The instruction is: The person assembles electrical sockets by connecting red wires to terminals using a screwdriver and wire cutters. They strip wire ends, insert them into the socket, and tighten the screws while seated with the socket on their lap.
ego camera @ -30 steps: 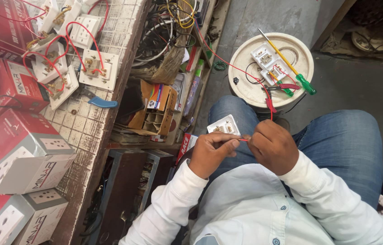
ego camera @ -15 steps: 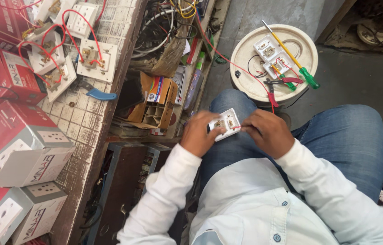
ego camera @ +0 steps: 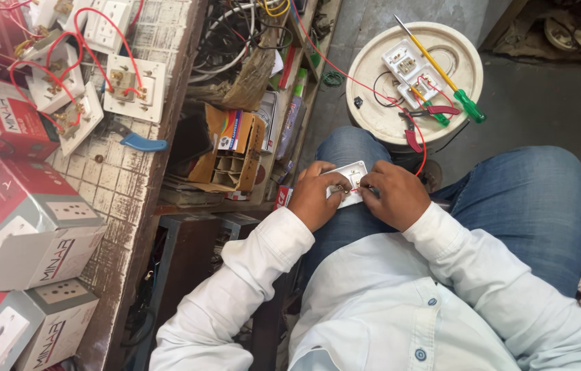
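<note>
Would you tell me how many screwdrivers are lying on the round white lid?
1: a yellow-shafted screwdriver with a green handle lies slanted across the round white lid, beside red-handled pliers. The green piece by the pliers may be another handle; I cannot tell.

Grey concrete floor point(ego camera: 552, 89), tiled bench point(ego camera: 132, 185), daylight
</note>
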